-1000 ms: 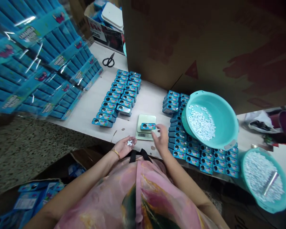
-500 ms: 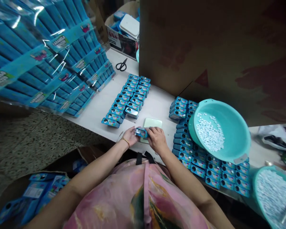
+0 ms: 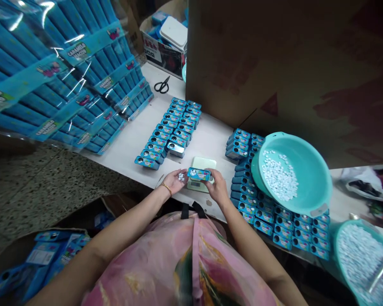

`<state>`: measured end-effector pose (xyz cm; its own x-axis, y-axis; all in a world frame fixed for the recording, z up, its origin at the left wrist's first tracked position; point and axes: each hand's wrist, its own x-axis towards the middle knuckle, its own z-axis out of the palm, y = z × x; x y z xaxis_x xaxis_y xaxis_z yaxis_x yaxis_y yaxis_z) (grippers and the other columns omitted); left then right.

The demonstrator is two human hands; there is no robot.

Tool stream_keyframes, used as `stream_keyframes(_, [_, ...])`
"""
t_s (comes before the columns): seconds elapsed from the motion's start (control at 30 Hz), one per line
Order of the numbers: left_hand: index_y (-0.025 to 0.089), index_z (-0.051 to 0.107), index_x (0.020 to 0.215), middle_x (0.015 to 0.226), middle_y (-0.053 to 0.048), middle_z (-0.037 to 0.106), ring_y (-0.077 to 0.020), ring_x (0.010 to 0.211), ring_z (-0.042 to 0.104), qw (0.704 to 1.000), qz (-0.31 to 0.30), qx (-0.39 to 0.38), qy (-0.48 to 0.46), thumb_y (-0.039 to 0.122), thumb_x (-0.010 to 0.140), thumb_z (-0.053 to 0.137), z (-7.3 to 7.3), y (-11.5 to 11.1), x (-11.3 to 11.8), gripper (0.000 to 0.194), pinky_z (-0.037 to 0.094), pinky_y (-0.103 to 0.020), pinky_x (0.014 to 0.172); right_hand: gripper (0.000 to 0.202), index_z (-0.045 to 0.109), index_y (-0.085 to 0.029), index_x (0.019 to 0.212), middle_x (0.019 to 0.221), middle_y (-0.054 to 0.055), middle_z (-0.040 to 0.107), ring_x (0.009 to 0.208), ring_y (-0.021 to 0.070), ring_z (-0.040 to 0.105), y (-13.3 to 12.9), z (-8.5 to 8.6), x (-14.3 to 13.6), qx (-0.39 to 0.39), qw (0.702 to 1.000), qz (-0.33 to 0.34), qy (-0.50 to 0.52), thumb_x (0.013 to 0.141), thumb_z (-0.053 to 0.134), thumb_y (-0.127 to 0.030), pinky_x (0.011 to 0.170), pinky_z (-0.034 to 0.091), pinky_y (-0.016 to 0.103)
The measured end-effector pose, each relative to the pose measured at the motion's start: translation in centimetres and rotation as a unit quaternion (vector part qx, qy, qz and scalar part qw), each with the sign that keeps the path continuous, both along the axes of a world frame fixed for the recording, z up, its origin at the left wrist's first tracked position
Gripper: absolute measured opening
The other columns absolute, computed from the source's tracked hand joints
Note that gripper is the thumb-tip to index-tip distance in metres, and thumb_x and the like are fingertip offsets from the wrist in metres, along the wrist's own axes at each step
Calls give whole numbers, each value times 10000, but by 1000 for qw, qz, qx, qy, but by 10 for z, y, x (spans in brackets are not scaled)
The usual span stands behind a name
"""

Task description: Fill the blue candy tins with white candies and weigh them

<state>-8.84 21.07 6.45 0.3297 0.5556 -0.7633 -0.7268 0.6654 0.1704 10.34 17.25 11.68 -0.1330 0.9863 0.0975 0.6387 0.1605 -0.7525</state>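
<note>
My right hand [image 3: 218,186] grips the right end of a small blue candy tin [image 3: 200,174], its printed top turned up and white pieces showing at its round opening. Close to the tin's left end, my left hand [image 3: 172,182] is palm up and cupped, holding a few small white candies [image 3: 181,176]. Beneath the tin lies a pale green flat scale [image 3: 204,162], partly covered by the tin and my right hand. Two rows of similar blue tins [image 3: 156,146] stand to the left on the white table [image 3: 207,138].
At right, a turquoise basin [image 3: 315,170] with white candies overlaps many blue tins [image 3: 244,189]. A fuller tub [image 3: 341,259] holds a metal scoop [image 3: 379,274]. Wrapped blue packs [image 3: 92,80] stand left, near black scissors [image 3: 161,86]. A large cardboard box [image 3: 258,63] blocks the back.
The tin has moved right, away from my left palm, and is more level. Candies now show in that palm. My right hand has shifted slightly right with the tin.
</note>
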Motion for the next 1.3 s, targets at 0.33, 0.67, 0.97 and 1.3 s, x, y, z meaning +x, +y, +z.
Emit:
stream_keyframes(0.33, [79, 586, 823, 778, -130, 614, -188, 756, 613, 999, 11, -13, 40, 112, 751, 500, -2, -26, -33, 117, 528, -275, 599, 517, 455, -203, 1102, 1099, 56, 521, 990, 180, 497, 9, -65, 30, -99, 955, -75, 269, 620, 628, -277, 855, 396, 328])
stream_keyframes(0.67, [86, 580, 847, 796, -136, 618, -186, 757, 614, 998, 23, -38, 52, 106, 770, 463, -17, -48, -58, 142, 532, -291, 620, 459, 461, -178, 1139, 1100, 105, 526, 928, 169, 528, -17, -41, 70, -4, 926, -262, 272, 715, 556, -325, 823, 426, 366])
stream_keyframes(0.97, [80, 581, 889, 828, -142, 615, -201, 780, 613, 997, 27, -51, 60, 89, 757, 469, -20, -55, -64, 174, 539, -298, 613, 455, 477, -156, 1115, 1029, 95, 559, 867, 154, 540, -16, -48, 67, -11, 927, -273, 255, 705, 573, -330, 805, 440, 349])
stream_keyframes(1.3, [65, 580, 862, 823, -143, 608, -195, 779, 612, 996, 41, -49, 61, 86, 748, 476, -19, -54, -69, 155, 539, -289, 628, 598, 373, -236, 1224, 1201, 87, 428, 1047, 208, 441, 8, -25, 36, -19, 995, -54, 78, 686, 607, -351, 845, 403, 367])
